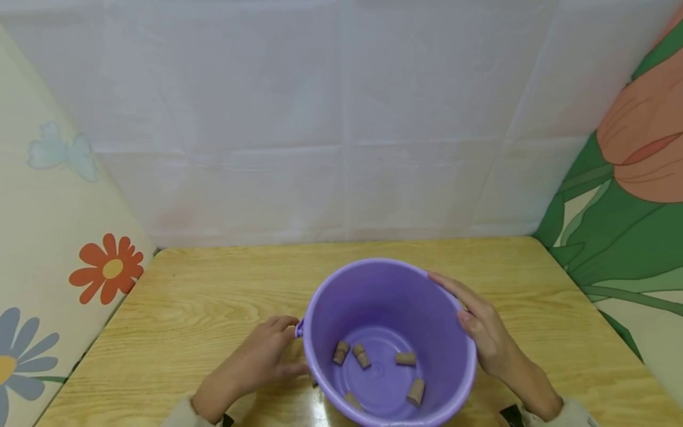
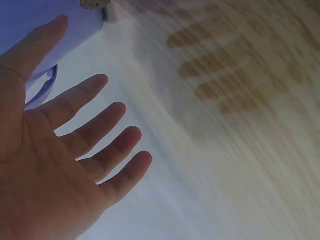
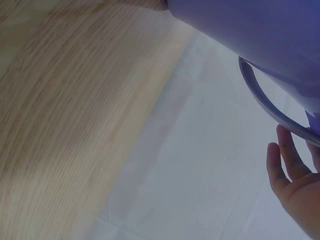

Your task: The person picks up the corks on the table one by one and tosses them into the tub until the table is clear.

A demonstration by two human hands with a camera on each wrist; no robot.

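Note:
A purple plastic bucket (image 1: 373,284) is over the front of the table, its mouth facing up towards me. Several brown cork stoppers (image 1: 405,359) lie scattered on its bottom. My right hand (image 1: 493,338) grips the bucket's right rim, thumb over the edge. In the right wrist view its fingertips are close to the curved bucket handle (image 3: 270,107). My left hand (image 1: 261,356) is beside the bucket's left side; in the left wrist view its fingers are spread and hold nothing. Near the left thumb, a cork (image 2: 95,3) shows partly outside the bucket.
The wood-grain table (image 1: 224,284) extends behind and to both sides of the bucket. A white sheet (image 1: 341,130) hangs along its back edge. Panels with painted flowers (image 1: 109,270) stand on the left and right.

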